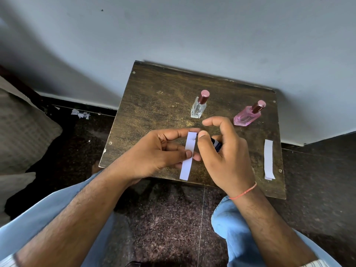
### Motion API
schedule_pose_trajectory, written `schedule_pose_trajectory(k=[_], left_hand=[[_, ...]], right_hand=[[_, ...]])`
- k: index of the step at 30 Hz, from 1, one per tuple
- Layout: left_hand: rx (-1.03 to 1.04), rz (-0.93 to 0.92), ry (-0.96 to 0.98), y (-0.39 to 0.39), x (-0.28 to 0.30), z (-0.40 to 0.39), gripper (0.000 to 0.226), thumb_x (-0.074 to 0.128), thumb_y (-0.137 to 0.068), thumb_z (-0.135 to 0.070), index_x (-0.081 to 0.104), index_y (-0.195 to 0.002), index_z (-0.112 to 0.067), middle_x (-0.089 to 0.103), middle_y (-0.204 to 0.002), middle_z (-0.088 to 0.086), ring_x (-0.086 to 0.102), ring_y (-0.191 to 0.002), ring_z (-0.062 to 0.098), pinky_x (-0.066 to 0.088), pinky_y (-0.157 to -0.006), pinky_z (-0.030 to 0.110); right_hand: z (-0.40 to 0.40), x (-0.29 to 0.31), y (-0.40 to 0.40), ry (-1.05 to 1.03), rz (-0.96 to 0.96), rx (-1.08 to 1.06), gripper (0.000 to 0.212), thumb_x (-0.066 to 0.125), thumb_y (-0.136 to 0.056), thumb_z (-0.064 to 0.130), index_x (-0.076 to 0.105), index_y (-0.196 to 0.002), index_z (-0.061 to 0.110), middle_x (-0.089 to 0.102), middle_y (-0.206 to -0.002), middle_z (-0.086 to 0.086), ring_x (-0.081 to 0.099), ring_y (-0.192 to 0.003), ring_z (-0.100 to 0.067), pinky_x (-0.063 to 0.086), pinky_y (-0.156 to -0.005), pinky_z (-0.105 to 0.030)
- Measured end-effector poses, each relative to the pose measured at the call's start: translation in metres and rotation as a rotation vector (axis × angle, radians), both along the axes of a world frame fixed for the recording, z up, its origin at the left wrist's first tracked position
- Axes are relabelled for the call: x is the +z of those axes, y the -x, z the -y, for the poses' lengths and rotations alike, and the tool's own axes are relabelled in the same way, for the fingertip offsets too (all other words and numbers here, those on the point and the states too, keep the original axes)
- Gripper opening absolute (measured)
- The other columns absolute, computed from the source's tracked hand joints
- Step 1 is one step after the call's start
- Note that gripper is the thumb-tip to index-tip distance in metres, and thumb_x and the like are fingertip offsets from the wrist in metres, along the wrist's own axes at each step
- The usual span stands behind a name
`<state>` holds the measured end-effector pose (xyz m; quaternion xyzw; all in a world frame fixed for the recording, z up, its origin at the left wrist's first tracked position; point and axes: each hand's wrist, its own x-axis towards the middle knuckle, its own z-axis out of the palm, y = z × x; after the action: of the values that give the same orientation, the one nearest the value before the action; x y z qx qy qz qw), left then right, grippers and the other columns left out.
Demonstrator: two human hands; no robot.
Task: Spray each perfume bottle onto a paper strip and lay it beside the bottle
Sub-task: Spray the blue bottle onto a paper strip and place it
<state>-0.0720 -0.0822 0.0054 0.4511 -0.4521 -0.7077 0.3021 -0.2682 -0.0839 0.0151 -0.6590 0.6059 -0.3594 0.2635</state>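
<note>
Strip pinched upright in left hand, long axis toward wall | right hand just beside, clutching dark bottle | clear bottle beyond, capped

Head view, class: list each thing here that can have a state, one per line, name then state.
Clear bottle: upright, capped.
Pink bottle: upright, capped.
Held strip: pinched in left hand, above the table.
Spare strips: flat on the table, right edge.
Dark bottle: in right hand, mostly hidden.
</note>
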Motion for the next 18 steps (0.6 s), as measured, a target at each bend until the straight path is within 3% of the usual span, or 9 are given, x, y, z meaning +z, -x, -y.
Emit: schedule_pose_trajectory(k=[3,6,8,11,14,18], left_hand=[[0.008,-0.001,-0.003,-0.005,0.002,0.000,0.051,0.069,-0.100,0.003,0.068,-0.142,-0.026,0.085,-0.108,0.014,0.081,-0.103,0.019,0.065,-0.085,0.027],[0.025,0.001,0.000,-0.014,0.002,0.000,0.049,0.068,-0.101,0.001,0.068,-0.143,-0.024,0.084,-0.110,0.014,0.081,-0.108,0.026,0.067,-0.090,0.035],[0.050,0.008,0.014,-0.022,0.001,0.000,0.046,0.068,-0.102,0.000,0.068,-0.142,-0.023,0.084,-0.113,0.013,0.079,-0.113,0.030,0.067,-0.094,0.042],[0.127,0.020,0.009,-0.032,-0.001,0.000,0.046,0.067,-0.102,0.000,0.068,-0.142,-0.022,0.084,-0.113,0.013,0.079,-0.114,0.028,0.067,-0.091,0.042],[0.141,0.039,0.018,-0.037,-0.002,-0.001,0.047,0.068,-0.101,-0.001,0.068,-0.142,-0.024,0.084,-0.112,0.011,0.079,-0.115,0.028,0.064,-0.098,0.049],[0.102,0.061,0.033,-0.040,0.000,-0.004,0.049,0.069,-0.101,-0.002,0.067,-0.143,-0.028,0.085,-0.111,0.010,0.077,-0.117,0.031,0.059,-0.103,0.055]], right_hand=[[0.001,0.003,-0.005,-0.042,0.042,0.022,0.014,0.067,-0.105,0.028,0.067,-0.109,0.014,0.064,-0.056,0.019,0.061,-0.051,0.008,0.037,-0.048,-0.010],[0.006,0.002,-0.009,-0.074,0.080,-0.011,0.035,0.065,-0.099,0.055,0.066,-0.099,0.021,0.071,-0.074,0.010,0.062,-0.060,-0.002,0.049,-0.056,-0.025],[0.010,-0.002,-0.009,-0.159,0.142,-0.026,0.041,0.068,-0.095,0.062,0.067,-0.092,0.022,0.067,-0.072,0.014,0.058,-0.063,-0.002,0.049,-0.061,-0.027],[0.013,-0.007,-0.012,-0.294,0.309,0.013,0.027,0.081,-0.096,0.041,0.074,-0.090,0.015,0.057,-0.061,0.019,0.048,-0.056,-0.001,0.039,-0.056,-0.019],[0.013,-0.009,-0.018,-0.400,0.383,0.059,0.011,0.080,-0.098,0.023,0.079,-0.093,0.013,0.052,-0.050,0.020,0.042,-0.044,0.000,0.031,-0.046,-0.010],[0.012,-0.002,-0.025,-0.503,0.486,0.122,0.007,0.074,-0.100,0.006,0.080,-0.100,0.002,0.060,-0.049,0.016,0.053,-0.040,0.004,0.038,-0.043,-0.006]])
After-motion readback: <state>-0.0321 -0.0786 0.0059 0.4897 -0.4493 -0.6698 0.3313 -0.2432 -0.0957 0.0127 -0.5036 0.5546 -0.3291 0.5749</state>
